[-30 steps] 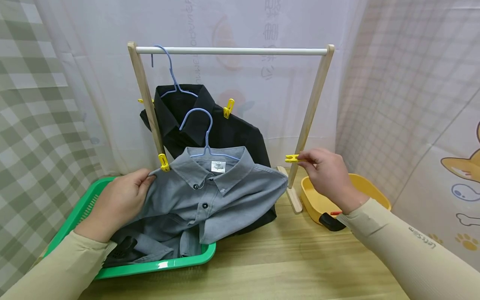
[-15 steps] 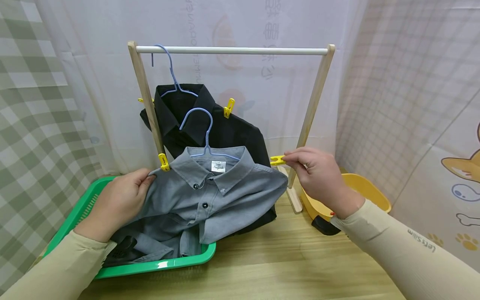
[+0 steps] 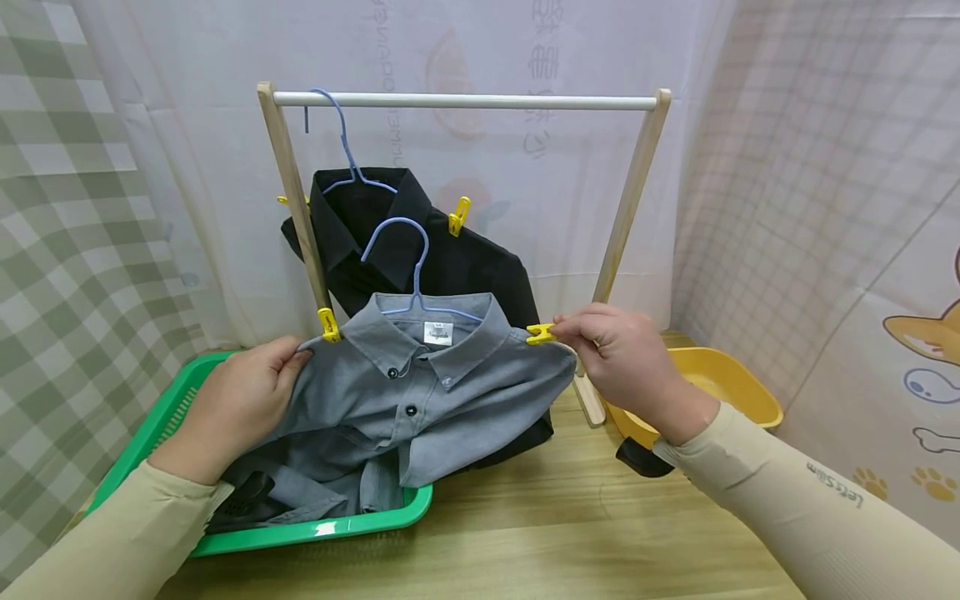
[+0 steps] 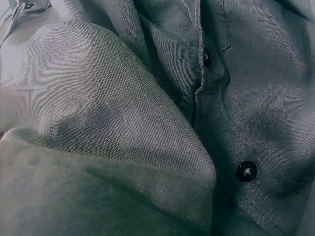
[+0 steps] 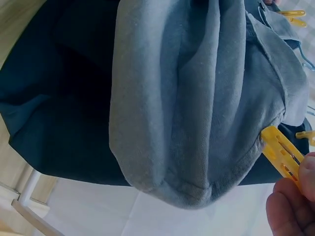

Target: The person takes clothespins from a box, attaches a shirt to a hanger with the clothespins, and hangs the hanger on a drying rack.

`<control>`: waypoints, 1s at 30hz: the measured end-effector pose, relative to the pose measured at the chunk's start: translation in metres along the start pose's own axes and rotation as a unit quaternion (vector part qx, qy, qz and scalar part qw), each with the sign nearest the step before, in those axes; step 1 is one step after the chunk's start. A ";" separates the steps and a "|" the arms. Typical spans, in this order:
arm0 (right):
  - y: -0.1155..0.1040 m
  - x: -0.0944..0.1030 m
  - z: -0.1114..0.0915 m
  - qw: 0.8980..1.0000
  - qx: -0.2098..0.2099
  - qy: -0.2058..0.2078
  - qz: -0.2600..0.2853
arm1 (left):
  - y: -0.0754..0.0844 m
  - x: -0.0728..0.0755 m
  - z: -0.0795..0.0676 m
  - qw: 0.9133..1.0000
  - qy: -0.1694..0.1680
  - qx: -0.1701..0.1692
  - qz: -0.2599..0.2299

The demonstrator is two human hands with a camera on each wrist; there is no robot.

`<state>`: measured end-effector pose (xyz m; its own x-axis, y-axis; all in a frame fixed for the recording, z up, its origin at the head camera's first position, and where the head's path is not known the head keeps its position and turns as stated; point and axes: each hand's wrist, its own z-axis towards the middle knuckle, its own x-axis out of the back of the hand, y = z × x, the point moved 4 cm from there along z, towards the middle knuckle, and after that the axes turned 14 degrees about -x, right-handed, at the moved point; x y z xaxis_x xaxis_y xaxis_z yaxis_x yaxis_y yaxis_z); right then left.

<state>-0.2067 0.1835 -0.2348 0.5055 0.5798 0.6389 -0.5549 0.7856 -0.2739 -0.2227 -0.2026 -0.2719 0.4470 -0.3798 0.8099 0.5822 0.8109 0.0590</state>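
My left hand pinches the shoulder of a grey button-up shirt, which sits on a blue hanger. Between thumb and fingers of my right hand is a yellow clothespin, its tip right at the shirt's other shoulder edge. Another yellow clothespin grips the shoulder near my left hand. Grey cloth with a dark button fills the left wrist view. Behind, a black shirt hangs by its own blue hanger, with a yellow clothespin on its shoulder.
A wooden rack with a white rod stands at the back. The grey shirt's lower part lies in a green basket at left. A yellow bin with a black handle stands at right on the wooden table.
My right hand has carried the clothespin leftward from beside the rack's right leg to the grey shirt's shoulder. The left hand and the shirts have stayed in place.
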 end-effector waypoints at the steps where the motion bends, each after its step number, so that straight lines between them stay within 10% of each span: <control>1: 0.000 -0.001 0.000 1.000 0.000 -0.002 -0.001 | 0.000 0.000 0.000 1.000 0.000 0.000 0.000; 30: -0.001 -0.021 -0.005 0.991 -0.042 -0.128 0.005 | 0.004 0.002 0.002 0.999 0.016 -0.033 0.002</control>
<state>-0.2136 0.1717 -0.2512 0.3105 0.5228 0.7939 -0.4964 0.8014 -0.3336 -0.2205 -0.1999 -0.2688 0.4699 -0.3917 0.7911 0.6232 0.7819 0.0171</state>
